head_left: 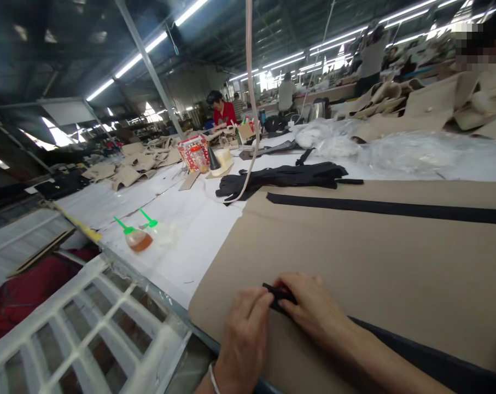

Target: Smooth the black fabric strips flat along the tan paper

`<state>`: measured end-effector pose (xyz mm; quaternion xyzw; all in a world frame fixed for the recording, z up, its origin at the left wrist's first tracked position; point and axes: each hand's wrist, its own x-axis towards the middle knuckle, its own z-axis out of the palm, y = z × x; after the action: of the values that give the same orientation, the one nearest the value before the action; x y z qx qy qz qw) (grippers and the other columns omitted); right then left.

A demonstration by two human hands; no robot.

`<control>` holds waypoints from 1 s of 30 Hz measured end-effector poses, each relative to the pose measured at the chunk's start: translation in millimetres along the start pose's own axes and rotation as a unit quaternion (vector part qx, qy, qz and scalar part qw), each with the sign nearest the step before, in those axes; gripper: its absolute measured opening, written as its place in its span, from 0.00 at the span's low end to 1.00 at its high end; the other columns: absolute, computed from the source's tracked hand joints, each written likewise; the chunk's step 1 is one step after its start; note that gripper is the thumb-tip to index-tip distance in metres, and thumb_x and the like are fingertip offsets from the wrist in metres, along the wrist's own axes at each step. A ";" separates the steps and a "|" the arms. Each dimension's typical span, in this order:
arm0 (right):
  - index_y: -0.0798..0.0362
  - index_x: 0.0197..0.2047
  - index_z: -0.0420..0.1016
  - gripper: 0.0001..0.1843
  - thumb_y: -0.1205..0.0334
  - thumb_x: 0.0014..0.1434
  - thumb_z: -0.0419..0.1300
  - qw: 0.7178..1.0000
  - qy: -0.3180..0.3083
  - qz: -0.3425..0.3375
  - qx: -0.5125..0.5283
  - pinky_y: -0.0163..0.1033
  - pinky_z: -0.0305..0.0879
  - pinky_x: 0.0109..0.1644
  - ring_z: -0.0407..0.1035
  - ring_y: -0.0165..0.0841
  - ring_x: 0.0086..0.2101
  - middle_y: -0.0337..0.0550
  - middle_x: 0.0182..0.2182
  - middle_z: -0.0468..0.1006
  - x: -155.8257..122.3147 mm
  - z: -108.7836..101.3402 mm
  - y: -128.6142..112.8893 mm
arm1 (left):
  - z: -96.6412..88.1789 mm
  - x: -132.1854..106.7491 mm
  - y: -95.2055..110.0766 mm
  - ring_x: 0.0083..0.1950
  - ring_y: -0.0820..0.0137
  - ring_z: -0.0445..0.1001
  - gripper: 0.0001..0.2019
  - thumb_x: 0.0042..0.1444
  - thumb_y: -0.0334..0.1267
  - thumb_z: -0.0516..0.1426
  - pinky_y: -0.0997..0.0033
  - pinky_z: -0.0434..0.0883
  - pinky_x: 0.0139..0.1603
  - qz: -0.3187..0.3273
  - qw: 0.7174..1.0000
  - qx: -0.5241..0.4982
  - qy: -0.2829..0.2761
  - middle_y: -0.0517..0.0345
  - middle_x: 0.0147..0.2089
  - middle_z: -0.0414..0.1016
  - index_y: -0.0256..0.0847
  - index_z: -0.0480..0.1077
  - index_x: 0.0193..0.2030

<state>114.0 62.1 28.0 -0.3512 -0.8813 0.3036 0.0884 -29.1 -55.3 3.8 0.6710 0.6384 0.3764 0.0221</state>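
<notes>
Blk strip (277, 297), end pinched in fingertips of both L hand (244, 328) (white bracelet at wrist) & R hand (313, 306), by near edge of tan sheet (354, 251), toward its near L corner. 2nd blk strip (379, 208), flat, along far edge of same sheet. Heap of blk fabric (289, 176), at sheet's far L corner. 2 bottles w/ green nozzles (139, 239), near L edge of white tabletop (182, 235), one w/ amber liquid. Clear plastic wrap (412, 150), past sheet's far edge.
</notes>
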 end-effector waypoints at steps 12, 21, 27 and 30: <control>0.53 0.38 0.72 0.10 0.75 0.56 0.55 0.999 -0.022 -0.028 -0.012 0.41 0.55 0.44 0.66 0.38 0.40 0.42 0.37 0.75 11.3 -2.3 0.9 | -0.2 -3.4 -8.9 0.59 0.59 0.71 0.17 0.63 0.26 0.49 0.57 0.73 0.59 0.122 0.976 0.160 -0.086 0.40 0.57 0.73 0.30 0.67 0.57; 0.53 0.41 0.72 0.12 0.76 0.59 0.52 0.994 0.016 -0.109 0.007 0.45 0.58 0.49 0.65 0.39 0.42 0.45 0.40 0.73 9.8 12.4 13.9 | -2.6 -3.6 -8.9 0.60 0.55 0.70 0.17 0.62 0.28 0.51 0.54 0.73 0.59 0.115 0.974 0.171 -0.098 0.38 0.59 0.71 0.29 0.68 0.57; 0.53 0.44 0.73 0.16 0.77 0.61 0.49 0.986 0.040 -0.156 0.032 0.43 0.62 0.48 0.64 0.38 0.42 0.46 0.39 0.70 4.1 18.8 18.8 | -4.3 -5.3 -10.3 0.61 0.56 0.68 0.18 0.62 0.31 0.52 0.53 0.72 0.60 0.103 0.974 0.174 -0.104 0.39 0.60 0.70 0.30 0.67 0.58; 0.53 0.45 0.73 0.18 0.79 0.61 0.48 0.985 0.044 -0.164 0.032 0.41 0.63 0.48 0.64 0.37 0.42 0.46 0.39 0.69 1.1 21.0 18.7 | -5.2 -5.5 -10.2 0.61 0.56 0.69 0.18 0.63 0.31 0.52 0.54 0.72 0.60 0.103 0.974 0.175 -0.100 0.40 0.59 0.71 0.30 0.67 0.58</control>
<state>116.1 63.5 0.0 -0.2119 -0.9122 0.2968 0.1869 -39.9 -60.5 -0.3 0.7608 0.6164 0.1903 -0.0707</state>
